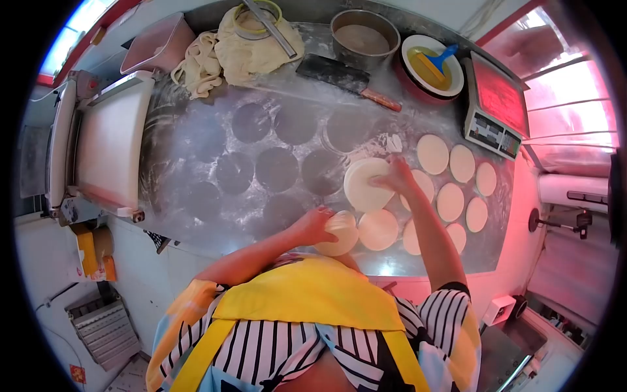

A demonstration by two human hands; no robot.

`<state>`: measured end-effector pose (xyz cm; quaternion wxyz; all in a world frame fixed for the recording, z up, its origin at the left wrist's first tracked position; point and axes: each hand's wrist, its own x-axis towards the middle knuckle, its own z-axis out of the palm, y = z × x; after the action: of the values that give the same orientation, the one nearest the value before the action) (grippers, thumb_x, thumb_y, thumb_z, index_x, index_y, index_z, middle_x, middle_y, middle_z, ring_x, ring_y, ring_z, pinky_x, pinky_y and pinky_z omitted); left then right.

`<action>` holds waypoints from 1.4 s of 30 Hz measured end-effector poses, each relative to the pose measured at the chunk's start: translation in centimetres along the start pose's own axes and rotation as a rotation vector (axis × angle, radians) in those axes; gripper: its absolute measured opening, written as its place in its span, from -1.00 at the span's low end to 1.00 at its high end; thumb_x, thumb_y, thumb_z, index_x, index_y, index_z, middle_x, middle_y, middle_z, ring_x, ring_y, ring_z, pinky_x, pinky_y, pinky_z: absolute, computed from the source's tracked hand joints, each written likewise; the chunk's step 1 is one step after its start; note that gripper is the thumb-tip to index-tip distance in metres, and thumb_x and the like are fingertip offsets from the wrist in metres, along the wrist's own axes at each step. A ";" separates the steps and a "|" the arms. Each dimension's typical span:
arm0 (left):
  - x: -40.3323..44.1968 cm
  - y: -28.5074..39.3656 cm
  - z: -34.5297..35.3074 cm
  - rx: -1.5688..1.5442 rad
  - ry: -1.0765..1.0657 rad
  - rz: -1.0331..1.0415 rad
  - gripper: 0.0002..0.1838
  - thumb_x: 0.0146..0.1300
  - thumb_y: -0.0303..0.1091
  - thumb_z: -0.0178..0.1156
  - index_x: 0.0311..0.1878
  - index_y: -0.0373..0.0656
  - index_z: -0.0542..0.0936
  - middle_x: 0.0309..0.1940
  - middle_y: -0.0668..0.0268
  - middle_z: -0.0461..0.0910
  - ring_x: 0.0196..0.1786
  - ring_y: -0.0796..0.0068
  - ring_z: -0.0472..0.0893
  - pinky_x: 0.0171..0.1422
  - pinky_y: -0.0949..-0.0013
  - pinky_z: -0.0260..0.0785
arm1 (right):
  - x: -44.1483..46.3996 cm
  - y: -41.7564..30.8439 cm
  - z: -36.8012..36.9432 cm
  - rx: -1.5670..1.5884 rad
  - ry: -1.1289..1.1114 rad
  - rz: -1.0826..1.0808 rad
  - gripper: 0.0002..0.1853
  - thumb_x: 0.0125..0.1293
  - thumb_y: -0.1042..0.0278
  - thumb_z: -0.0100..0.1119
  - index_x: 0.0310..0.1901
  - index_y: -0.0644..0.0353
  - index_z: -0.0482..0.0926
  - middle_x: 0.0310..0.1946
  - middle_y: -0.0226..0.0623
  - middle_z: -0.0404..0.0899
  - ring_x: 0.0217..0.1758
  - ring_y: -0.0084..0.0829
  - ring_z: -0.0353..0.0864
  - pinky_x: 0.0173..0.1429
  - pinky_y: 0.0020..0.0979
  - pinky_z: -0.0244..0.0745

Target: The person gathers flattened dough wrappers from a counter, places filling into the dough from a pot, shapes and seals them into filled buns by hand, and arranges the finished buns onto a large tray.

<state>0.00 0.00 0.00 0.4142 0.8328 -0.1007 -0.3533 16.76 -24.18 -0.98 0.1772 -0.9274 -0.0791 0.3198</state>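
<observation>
Round flat dough discs [378,230] lie in rows on the right part of the floured metal table [196,176]. My left hand [315,227] is closed on the left edge of a dough disc [341,233] near the table's front edge. Above it and to the right, my right hand [396,175] grips the right side of a pale dough disc [366,186], which seems to be a stack of more than one. Dark round marks in the flour cover the table left of the discs.
A cleaver [333,73], a metal pot [364,39], a bowl of yellow liquid with a blue brush [432,65] and a scale [495,111] line the back. Loose dough [255,49], a pink bin [159,44] and a rolling machine [108,144] are at left.
</observation>
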 end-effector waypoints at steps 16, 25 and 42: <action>-1.9 -15.8 -7.3 -1.151 0.042 -0.059 -0.36 0.12 -0.36 0.26 0.26 -0.31 0.29 0.09 0.08 0.48 0.13 0.17 0.53 0.16 0.10 0.47 | -7.8 -9.4 1.0 0.350 0.085 -0.035 -0.40 -0.20 0.17 0.53 -0.04 0.17 0.58 -0.27 -0.25 0.65 -0.21 -0.37 0.63 -0.12 -0.31 0.53; -3.6 -8.6 -3.8 -1.409 -0.529 -0.259 -0.48 0.30 -0.35 0.09 0.29 -0.29 0.29 0.14 0.11 0.48 0.19 0.13 0.50 0.26 0.06 0.41 | -25.9 -15.0 17.4 1.683 0.420 0.078 -0.33 -0.11 0.33 0.50 0.08 0.27 0.44 -0.06 -0.26 0.57 0.01 -0.42 0.54 0.11 -0.32 0.45; -14.2 0.2 23.2 -0.452 -0.852 -0.433 -0.63 0.39 -0.26 -0.08 0.16 -0.26 0.41 0.06 0.09 0.54 0.05 0.21 0.59 0.10 0.14 0.52 | -49.0 -13.6 41.9 2.292 0.987 0.210 -0.28 0.06 0.25 0.42 0.21 0.29 0.28 0.10 -0.17 0.45 0.13 -0.34 0.48 0.17 -0.27 0.45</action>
<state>-25.91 -7.99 -2.11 0.4234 0.5071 -0.0068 -0.7507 -48.08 -12.72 1.21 0.8657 -0.2624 0.3934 -0.1639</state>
